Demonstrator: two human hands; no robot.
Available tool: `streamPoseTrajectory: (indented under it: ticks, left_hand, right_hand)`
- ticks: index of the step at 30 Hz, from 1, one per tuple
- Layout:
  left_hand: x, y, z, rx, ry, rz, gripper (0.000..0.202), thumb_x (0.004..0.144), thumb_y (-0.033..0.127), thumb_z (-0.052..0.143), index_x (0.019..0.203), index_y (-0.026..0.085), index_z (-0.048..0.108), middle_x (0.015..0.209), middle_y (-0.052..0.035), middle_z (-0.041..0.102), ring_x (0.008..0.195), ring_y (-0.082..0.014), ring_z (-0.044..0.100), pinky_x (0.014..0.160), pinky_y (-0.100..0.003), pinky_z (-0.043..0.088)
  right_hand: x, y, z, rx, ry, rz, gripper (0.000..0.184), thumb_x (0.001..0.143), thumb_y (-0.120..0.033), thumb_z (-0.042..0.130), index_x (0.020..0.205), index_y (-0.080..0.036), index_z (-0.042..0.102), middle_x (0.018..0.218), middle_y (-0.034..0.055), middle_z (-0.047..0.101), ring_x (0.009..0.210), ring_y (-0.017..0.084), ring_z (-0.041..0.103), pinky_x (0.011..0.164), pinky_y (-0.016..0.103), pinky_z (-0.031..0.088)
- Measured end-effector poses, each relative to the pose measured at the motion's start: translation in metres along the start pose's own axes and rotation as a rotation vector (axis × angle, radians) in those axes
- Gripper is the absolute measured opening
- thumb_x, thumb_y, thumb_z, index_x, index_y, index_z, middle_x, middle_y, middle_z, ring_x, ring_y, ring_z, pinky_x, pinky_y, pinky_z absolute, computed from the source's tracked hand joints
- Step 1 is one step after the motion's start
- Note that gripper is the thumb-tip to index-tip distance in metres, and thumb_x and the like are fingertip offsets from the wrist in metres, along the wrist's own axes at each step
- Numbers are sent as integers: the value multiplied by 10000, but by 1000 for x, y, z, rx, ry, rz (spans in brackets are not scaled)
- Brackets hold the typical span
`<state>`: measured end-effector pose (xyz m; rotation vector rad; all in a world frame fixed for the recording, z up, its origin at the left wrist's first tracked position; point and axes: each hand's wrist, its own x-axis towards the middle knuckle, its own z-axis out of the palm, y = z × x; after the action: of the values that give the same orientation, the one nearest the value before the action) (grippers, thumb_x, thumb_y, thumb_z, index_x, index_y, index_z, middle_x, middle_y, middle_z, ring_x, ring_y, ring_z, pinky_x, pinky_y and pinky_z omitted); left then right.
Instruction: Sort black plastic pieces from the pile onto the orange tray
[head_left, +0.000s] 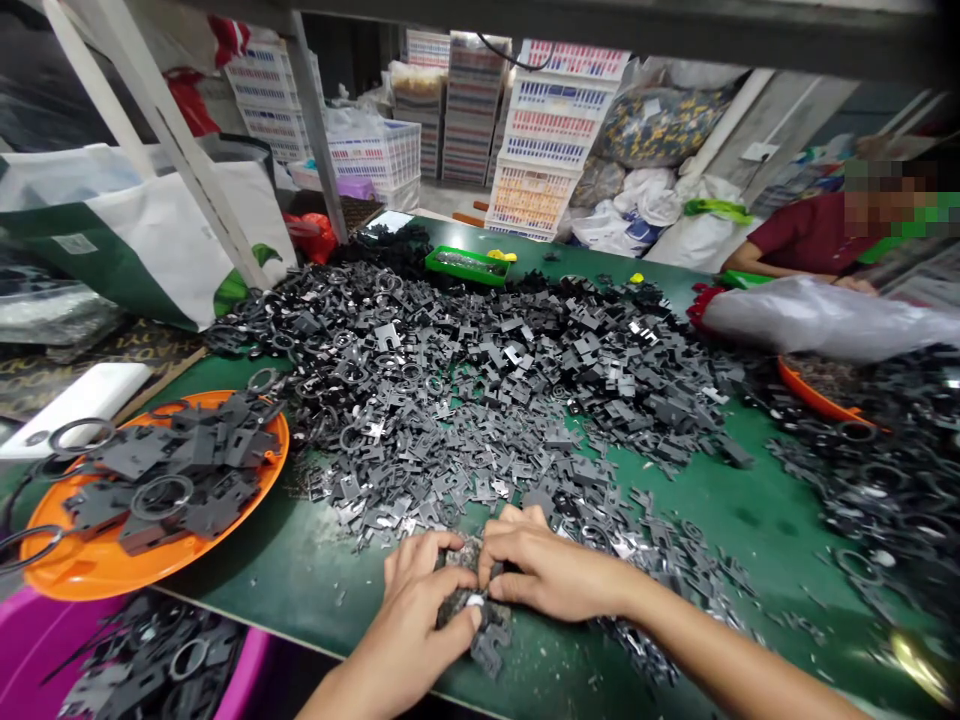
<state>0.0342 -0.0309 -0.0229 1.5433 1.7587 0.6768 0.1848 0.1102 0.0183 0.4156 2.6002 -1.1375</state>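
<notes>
At the front edge of the table, my left hand (416, 615) and my right hand (544, 570) meet over a worn, speckled block-like thing (469, 553). A dark grey plastic part (491, 645) with a small white piece at its upper end lies between them. My left thumb presses on this part, fingers curled around the block. The right hand's fingers are bent and pinched together at the block's right side; whatever is in them is hidden. Just beyond my hands spreads a large heap of grey and black plastic parts (480, 430).
An orange tray (266, 480) holding parts and rings stands left, above a magenta tub (255, 670). A green tray (469, 265) sits behind the heap. Another person (810, 235) works at the far right near a clear plastic bag (810, 315). A metal post (315, 130) rises at left.
</notes>
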Motion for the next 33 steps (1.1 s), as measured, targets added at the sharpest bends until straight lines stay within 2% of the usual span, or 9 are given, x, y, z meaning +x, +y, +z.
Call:
streamPoseTrajectory:
  ticks: [6,12,19,24,27,33]
  left_hand:
    - [0,1,-2,-3,-20,6,171,784,242,593,928,286,674,1172,-46,529,1150,-292,419,952,-486,361]
    - [0,1,-1,-3,-35,-18,184,772,229,610,932,296,669,1196,-35,516,1162,-293,406,965,-495,338]
    - [0,1,-2,1,-43,8,175,790,240,597,940,294,668,1190,-39,516,1157,-293,406,955,-501,348]
    - [1,0,-2,4,-33,26,179,789,225,595,942,293,659,1190,-38,524,1151,-292,414,946,-495,354]
    - [0,-1,-2,27,-36,20,196,784,216,592,951,295,657,1191,-37,528,1154,-294,418,945,-495,358]
    - [0,-1,-1,43,-27,30,193,797,237,581,965,295,657,1177,-44,530,1155,-291,419,946,-493,364]
  right_hand:
    - [-1,4,8,86,15,7,144,933,-292,483,892,-225,604,913,2,581,952,194,453,859,366,276]
    - [-3,2,6,44,39,11,114,922,-272,495,890,-225,594,910,4,577,931,193,442,859,377,267]
    - [0,6,6,94,-2,-4,107,901,-289,534,871,-217,608,889,3,579,943,194,461,868,373,279]
    - [0,2,7,105,31,87,26,837,-224,593,849,-216,613,879,-3,597,963,196,466,875,360,285]
    - [4,-1,4,119,-5,144,64,790,-199,628,851,-217,638,831,-5,625,956,202,483,878,361,294]
    - [13,-7,-12,-1,-187,131,118,810,-225,582,885,-232,672,862,10,679,996,236,489,904,441,292]
